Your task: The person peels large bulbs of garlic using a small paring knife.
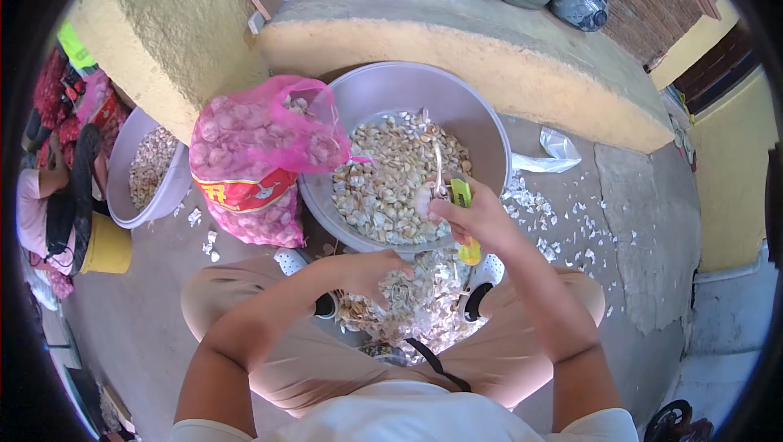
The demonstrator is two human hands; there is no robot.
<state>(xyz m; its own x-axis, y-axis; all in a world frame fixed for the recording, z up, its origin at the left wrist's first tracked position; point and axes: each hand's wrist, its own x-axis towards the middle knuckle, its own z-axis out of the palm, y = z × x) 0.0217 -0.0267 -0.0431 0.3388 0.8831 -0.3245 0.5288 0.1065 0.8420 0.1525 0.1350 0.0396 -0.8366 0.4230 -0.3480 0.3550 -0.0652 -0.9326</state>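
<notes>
Over the near right side of a wide basin, the right hand grips a yellow-green tool and pinches a stemmed garlic bulb beside it. Lower down, the left hand hovers, fingers bent, above loose husks; whether it holds anything, I cannot tell. Garlic cloves cover the basin's floor, and a pink mesh bag of bulbs stands against its left side.
</notes>
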